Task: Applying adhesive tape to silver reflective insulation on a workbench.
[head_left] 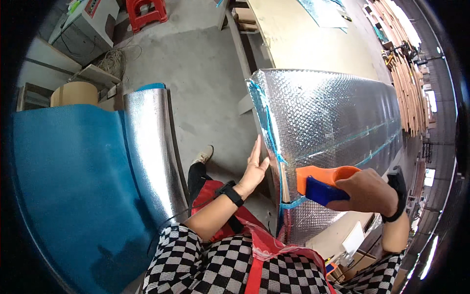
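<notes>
Where hands point(254, 169) press: dimpled silver foil point(328, 112)

A single head-worn fisheye camera is looking steeply down from the person's head, close over the hands. It is facing forward and down across the bench point(313, 44), which is running away to the far right, while the floor point(205, 83) is showing on the left. Straight edges are bending toward the dark round rim.

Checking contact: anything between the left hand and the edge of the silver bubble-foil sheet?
Nothing visible. The left hand lies flat on the foil sheet at its near edge; the right hand presses an orange and blue scraper on its face.
</notes>
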A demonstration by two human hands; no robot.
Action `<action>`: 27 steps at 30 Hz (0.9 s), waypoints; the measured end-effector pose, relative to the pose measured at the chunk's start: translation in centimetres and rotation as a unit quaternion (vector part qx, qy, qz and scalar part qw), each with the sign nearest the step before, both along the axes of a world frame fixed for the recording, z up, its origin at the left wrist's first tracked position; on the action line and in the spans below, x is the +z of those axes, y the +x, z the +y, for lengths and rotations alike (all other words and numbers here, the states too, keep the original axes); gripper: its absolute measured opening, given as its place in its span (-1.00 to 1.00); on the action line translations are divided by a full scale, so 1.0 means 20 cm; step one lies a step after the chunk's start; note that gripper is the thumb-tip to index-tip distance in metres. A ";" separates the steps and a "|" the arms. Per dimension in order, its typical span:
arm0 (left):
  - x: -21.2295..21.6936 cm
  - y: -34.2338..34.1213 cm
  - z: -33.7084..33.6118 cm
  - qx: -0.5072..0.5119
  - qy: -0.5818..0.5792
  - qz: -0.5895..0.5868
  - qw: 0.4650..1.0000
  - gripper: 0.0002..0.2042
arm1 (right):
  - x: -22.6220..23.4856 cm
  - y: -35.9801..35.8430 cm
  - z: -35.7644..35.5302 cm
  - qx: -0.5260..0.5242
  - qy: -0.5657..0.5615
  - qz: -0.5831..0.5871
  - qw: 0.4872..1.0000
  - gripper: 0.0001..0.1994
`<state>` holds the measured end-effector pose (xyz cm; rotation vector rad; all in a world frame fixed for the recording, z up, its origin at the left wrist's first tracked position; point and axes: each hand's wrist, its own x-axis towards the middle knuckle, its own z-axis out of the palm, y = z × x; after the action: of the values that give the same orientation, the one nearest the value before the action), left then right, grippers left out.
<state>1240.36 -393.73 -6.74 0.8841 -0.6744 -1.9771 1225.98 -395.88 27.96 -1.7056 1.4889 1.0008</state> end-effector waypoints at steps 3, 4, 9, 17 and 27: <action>-0.19 0.09 -0.01 -0.143 -0.137 -0.318 0.927 -0.40 | 0.09 -0.08 0.04 -0.043 0.017 0.053 0.997 -0.50; -0.17 0.10 -0.02 -0.148 -0.138 -0.315 0.927 -0.40 | 0.09 -0.14 0.05 -0.048 0.018 0.056 0.997 -0.50; 0.20 0.20 -0.09 -0.029 -0.316 -0.357 0.879 -0.56 | -0.07 -0.32 -0.01 -0.090 0.011 0.064 0.994 -0.45; 0.39 0.09 -0.07 -0.216 -0.654 -0.345 0.638 -0.39 | -0.31 -0.23 -0.20 -0.041 0.032 0.101 0.993 -0.43; 0.47 -0.03 -0.02 -0.223 -0.655 -0.424 0.585 -0.34 | -0.77 -0.27 0.14 0.239 -0.322 0.125 0.907 -0.76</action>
<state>1239.80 -394.18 2.73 0.5743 -2.6233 -0.6474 1220.65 -393.03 12.54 -2.5911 1.7298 1.0660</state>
